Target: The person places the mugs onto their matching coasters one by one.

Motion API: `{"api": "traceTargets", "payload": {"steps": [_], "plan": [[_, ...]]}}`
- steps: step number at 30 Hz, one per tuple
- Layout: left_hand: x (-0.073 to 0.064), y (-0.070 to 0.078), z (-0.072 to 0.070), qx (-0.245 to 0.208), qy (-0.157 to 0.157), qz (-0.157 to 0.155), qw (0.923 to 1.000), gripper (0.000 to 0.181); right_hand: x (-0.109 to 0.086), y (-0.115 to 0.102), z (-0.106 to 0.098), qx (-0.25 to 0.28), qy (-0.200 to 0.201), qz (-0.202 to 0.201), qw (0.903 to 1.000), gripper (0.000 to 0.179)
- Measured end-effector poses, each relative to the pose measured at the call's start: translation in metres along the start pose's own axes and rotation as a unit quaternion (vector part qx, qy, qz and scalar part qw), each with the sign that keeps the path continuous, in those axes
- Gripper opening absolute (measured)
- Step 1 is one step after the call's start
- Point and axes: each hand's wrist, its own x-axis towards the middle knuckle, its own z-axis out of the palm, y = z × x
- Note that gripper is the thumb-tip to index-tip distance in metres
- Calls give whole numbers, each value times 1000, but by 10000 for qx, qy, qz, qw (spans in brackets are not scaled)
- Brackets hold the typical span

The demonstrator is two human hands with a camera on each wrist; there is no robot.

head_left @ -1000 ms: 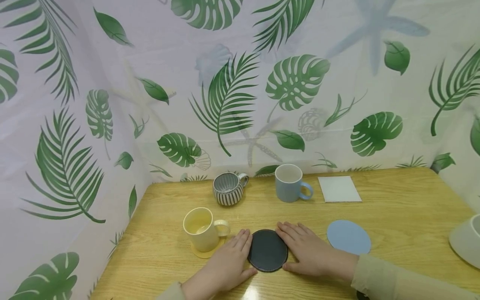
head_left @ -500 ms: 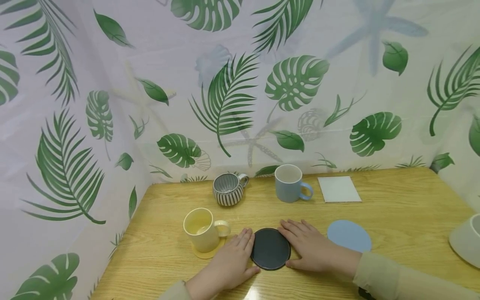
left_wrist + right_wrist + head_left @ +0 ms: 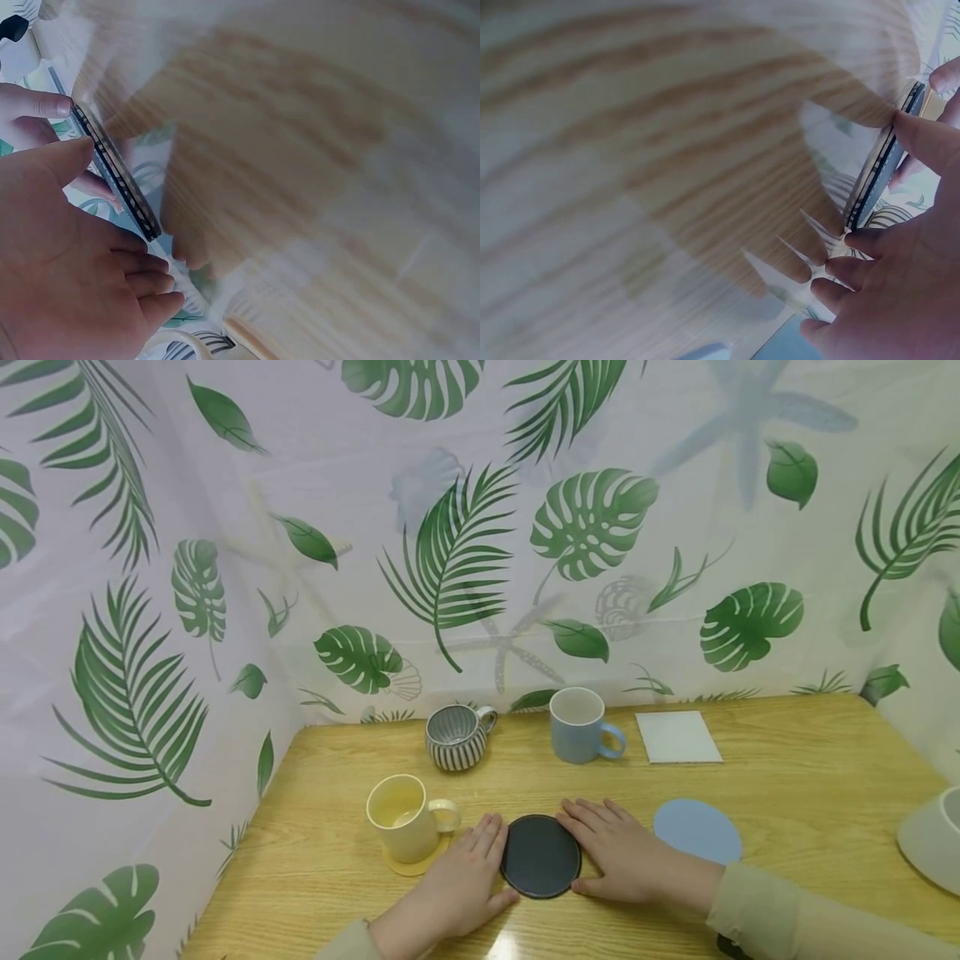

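Note:
A round black coaster (image 3: 541,857) with a stitched rim lies flat on the wooden table, between both hands. My left hand (image 3: 467,875) touches its left side, fingers together and extended. On the right side, the index finger and thumb of my right hand (image 3: 621,857) reach the rim, the fingers straight. Both wrist views show the coaster (image 3: 120,176) edge-on, with thumb and fingertips at its rim. Left of my left hand stands a yellow mug (image 3: 405,827) on a yellow coaster (image 3: 397,865). A round light-blue coaster (image 3: 697,830) lies beyond my right wrist, partly hidden by the sleeve.
Near the back edge stand a striped grey-and-white cup (image 3: 456,745) and a blue mug (image 3: 577,731). A white square coaster (image 3: 678,737) lies beside them. A whitish rounded vessel (image 3: 933,839) is at the far right. A leaf-patterned cloth (image 3: 480,610) borders the table behind.
Between one second and half a second ago, the black coaster and both hands shifted slightly right and away from the person. Since then they have stayed nearly still.

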Motion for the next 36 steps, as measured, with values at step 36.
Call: {"api": "traceTargets", "payload": {"steps": [36], "plan": [[12,-1,-2,260,505,73,9984,85,4,1,-3,256,475,-185,9984,83]]}}
